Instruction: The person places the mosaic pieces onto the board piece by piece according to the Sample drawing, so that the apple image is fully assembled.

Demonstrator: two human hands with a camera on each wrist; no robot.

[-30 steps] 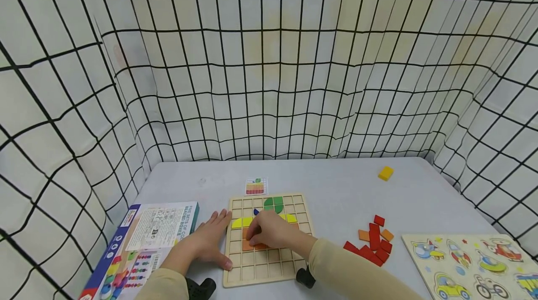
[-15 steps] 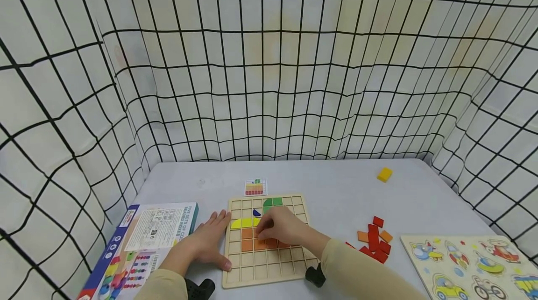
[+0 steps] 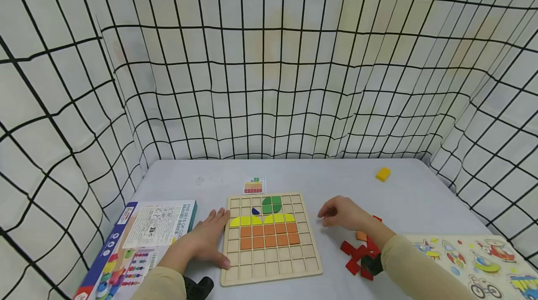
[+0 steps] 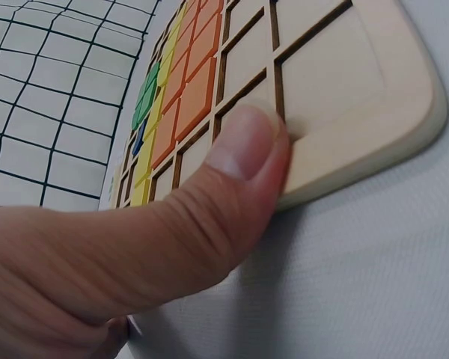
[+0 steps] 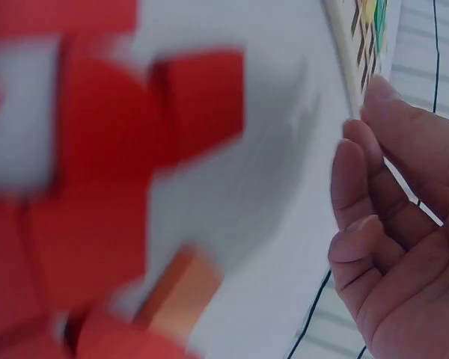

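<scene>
A wooden grid board (image 3: 294,261) lies on the table. Two rows of orange tiles (image 3: 270,241) fill part of its middle, below two yellow pieces (image 3: 245,221). Green pieces (image 3: 271,204) and a small blue piece (image 3: 255,211) sit higher up. My left hand (image 3: 201,243) rests at the board's left edge, fingers stretched out; in the left wrist view its thumb (image 4: 239,149) touches the rim. To the right of the board, my right hand (image 3: 346,213) hovers with loosely curled fingers and holds nothing. Beside it lie loose red tiles (image 3: 360,252), blurred in the right wrist view, and an orange tile (image 5: 181,292).
A small pattern card (image 3: 254,185) lies behind the board. At the left is a printed box (image 3: 155,225). A picture puzzle board (image 3: 458,255) lies at the right, partly behind my right sleeve. One yellow block (image 3: 383,174) is far right. Black netting surrounds the table.
My right hand has left the orange tiles on the board and moved right, towards the loose red tiles. Both orange rows now show uncovered. The left hand stays at the board's edge.
</scene>
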